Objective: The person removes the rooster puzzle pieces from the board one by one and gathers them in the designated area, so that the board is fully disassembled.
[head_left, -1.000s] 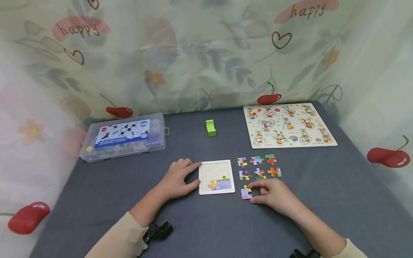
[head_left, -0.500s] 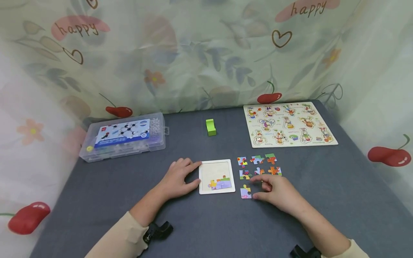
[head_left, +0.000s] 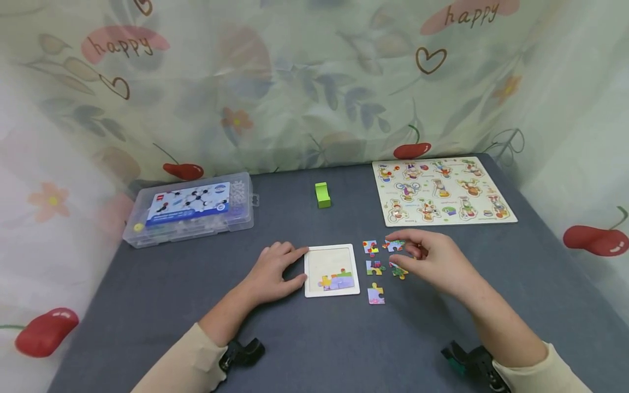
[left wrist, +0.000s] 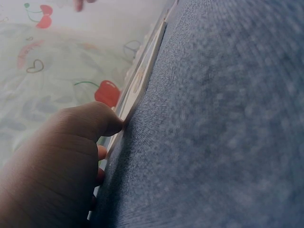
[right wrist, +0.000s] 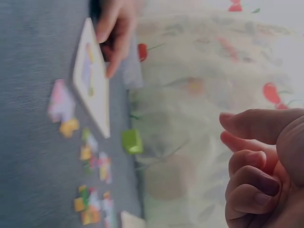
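My left hand lies at the left edge of a small square puzzle tray, index finger and thumb against its rim. A few joined puzzle pieces sit in the tray's lower right part. In the left wrist view the thumb meets the tray's edge. Over the loose pieces right of the tray hovers my right hand, its thumb and index finger apart and nothing between them. It hides the rightmost pieces. A purple and yellow piece lies nearest me; another piece shows by the index fingertip.
A clear plastic case with a molecule label stands at the back left. Behind the tray is a green block. A wooden picture board lies at the back right, before the patterned curtain.
My right hand has left the purple and yellow piece and moved away from me and slightly right, above the upper pieces. The left hand stays on the tray's edge.
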`<state>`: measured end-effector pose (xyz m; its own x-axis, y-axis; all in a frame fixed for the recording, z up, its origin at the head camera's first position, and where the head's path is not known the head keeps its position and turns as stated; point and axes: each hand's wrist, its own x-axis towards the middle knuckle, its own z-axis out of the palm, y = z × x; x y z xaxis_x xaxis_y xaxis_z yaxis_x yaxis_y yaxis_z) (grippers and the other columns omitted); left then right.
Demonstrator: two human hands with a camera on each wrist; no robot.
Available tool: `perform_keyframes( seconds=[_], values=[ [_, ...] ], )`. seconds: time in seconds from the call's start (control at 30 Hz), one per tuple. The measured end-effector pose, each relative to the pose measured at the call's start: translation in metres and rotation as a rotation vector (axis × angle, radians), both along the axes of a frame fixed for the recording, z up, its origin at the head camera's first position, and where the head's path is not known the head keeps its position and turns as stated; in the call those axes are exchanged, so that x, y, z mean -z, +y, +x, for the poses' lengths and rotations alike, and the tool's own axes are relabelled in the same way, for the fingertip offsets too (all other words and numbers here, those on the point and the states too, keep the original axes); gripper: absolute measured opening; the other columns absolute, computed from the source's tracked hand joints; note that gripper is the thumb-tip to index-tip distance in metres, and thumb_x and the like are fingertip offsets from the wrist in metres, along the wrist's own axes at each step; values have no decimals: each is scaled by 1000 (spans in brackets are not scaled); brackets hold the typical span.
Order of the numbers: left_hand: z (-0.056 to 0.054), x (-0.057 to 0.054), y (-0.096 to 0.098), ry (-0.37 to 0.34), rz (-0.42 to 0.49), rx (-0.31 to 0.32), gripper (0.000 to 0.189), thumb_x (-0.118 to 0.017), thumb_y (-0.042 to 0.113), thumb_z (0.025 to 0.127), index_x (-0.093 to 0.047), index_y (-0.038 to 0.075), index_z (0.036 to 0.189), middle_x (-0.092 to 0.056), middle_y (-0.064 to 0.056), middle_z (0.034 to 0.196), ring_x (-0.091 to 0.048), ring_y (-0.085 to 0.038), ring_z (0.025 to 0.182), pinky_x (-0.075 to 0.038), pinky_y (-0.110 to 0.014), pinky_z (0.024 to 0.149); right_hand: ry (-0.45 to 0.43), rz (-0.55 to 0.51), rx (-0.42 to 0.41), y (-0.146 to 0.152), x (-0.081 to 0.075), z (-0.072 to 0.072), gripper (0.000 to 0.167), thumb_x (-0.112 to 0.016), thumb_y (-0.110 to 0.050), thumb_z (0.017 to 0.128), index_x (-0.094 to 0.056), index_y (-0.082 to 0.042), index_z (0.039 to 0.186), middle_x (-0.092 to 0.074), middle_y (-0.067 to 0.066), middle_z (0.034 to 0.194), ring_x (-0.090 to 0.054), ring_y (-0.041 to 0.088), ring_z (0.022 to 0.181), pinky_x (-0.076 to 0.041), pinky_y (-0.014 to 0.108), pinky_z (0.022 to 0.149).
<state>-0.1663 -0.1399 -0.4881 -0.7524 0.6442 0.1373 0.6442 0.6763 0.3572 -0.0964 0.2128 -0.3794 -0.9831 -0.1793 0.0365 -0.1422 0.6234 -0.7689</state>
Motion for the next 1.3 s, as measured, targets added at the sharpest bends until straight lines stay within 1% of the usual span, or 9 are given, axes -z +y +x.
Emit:
perform_keyframes(
  seconds=[0.13,0.3,0.4,0.5,0.7,0.9,1.03,1.13,1.3],
  values=[
    [0,0,0,-8,3,1,59,-66,44,95,-58,17,148,-55,1,106,-41,-15,87,-32,-35,76,28,-26,-13,-9,-14,-7,28,-80,-17,91,-74,-15,118,-41,1,70,-36,12,58,-36,30,56],
    [0,0,-1,1,6,6,59,-65,44,96,-58,17,147,-56,1,106,-41,-15,87,-32,-35,76,14,-100,-45,-26,-25,-11,29,-80,-18,91,-74,-14,119,-41,2,72,-34,12,58,-35,30,55],
    [-1,1,0,16,17,14,57,-65,43,96,-59,16,147,-56,1,106,-41,-15,86,-32,-35,76,-10,-135,-68,-36,-26,-13,29,-80,-17,91,-74,-13,119,-41,2,71,-34,12,57,-35,30,54],
    [-2,1,1,25,27,17,57,-65,42,97,-59,16,147,-56,1,106,-41,-16,85,-32,-36,76,-18,-150,-102,-45,-23,-14,29,-79,-14,92,-74,-12,120,-43,2,71,-35,12,56,-36,29,54],
    [-1,2,0,23,27,9,56,-65,42,96,-61,16,145,-56,1,105,-41,-15,84,-33,-36,75,-25,-122,-189,-66,-4,-16,28,-79,-12,90,-74,-12,118,-49,-1,75,-37,10,55,-36,27,54],
    [0,3,-1,53,47,15,55,-67,40,94,-63,15,143,-57,1,104,-42,-15,83,-33,-36,74,-107,-37,-264,-85,24,-17,30,-78,-13,88,-72,-8,117,-52,-5,74,-39,7,48,-36,26,49],
    [0,4,-2,61,59,19,54,-68,39,94,-64,14,142,-57,1,103,-42,-15,83,-34,-35,73,-146,60,-260,-92,42,-19,29,-76,-12,88,-71,-6,116,-55,-8,72,-45,7,49,-40,27,52],
    [0,3,-2,54,52,16,54,-67,40,94,-63,15,142,-57,1,104,-42,-15,82,-33,-35,73,-129,129,-242,-94,54,-22,27,-76,-10,86,-71,-6,113,-55,-8,69,-49,7,56,-41,28,59],
    [-1,4,-1,43,49,14,55,-66,41,95,-62,16,144,-57,1,105,-42,-15,83,-33,-35,73,-96,172,-226,-96,68,-24,23,-77,-8,85,-72,-7,107,-54,-9,66,-49,7,57,-41,29,60]
  ],
)
